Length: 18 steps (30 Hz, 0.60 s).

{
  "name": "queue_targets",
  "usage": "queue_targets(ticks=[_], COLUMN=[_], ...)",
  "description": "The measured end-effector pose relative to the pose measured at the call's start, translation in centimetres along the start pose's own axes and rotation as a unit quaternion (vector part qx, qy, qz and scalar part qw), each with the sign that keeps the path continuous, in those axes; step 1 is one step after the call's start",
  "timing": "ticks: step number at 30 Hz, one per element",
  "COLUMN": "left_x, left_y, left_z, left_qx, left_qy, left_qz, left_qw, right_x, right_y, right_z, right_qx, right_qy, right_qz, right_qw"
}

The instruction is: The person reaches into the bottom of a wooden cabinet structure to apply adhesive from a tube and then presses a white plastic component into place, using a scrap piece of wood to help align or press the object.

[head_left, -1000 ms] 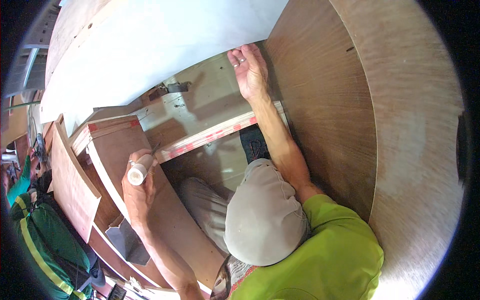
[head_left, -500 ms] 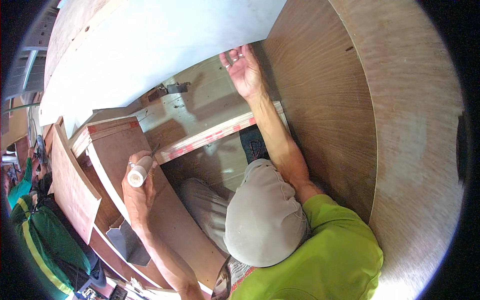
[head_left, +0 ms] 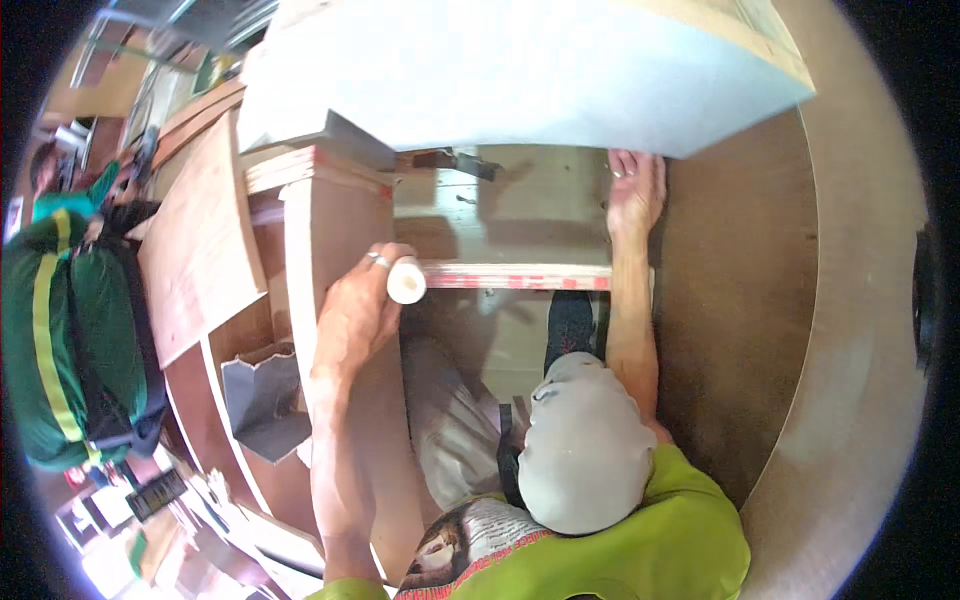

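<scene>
cylinder (head_left: 407, 281) in left hand (head_left: 357, 312) | crossbar (head_left: 520, 277) rightward | right hand (head_left: 637, 198) at panel (head_left: 520, 80)

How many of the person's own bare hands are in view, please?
2: the left hand, at centre-left, holds a white cylinder; the right hand, perhaps partly hidden, is at the lower edge of the white panel.
</scene>
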<state>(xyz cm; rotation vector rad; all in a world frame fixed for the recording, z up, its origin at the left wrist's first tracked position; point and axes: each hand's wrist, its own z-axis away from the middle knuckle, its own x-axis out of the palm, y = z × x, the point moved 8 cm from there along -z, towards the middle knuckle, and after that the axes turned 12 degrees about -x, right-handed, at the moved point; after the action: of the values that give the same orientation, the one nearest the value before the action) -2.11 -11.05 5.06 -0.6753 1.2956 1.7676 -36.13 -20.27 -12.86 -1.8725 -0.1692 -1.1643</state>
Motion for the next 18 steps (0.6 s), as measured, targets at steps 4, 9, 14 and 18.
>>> queue_targets(ticks=[4, 9, 14, 18], left_x=[-0.7, -1.0, -1.1, -1.2], left_y=[-0.2, -0.2, -0.4, -0.5], left_z=[0.8, 1.2, 1.6, 1.5], left_qx=[0.034, 0.040, 0.049, 0.066], left_qy=[0.016, 0.034, 0.049, 0.062], left_qz=[-0.006, -0.026, -0.017, -0.015], left_qw=[0.999, 0.998, 0.997, 0.996], right_x=[0.2, 1.0, 2.1, -0.3], right_y=[0.6, 0.7, 1.1, 5.9], right_z=[0.5, 0.0, 1.2, 5.7], right_qx=[0.003, 0.010, 0.091, 0.239], right_qy=[-0.024, -0.015, 0.024, -0.033], right_qz=[0.033, 0.043, 0.021, 0.065], right_qw=[0.999, 0.999, 0.995, 0.968])
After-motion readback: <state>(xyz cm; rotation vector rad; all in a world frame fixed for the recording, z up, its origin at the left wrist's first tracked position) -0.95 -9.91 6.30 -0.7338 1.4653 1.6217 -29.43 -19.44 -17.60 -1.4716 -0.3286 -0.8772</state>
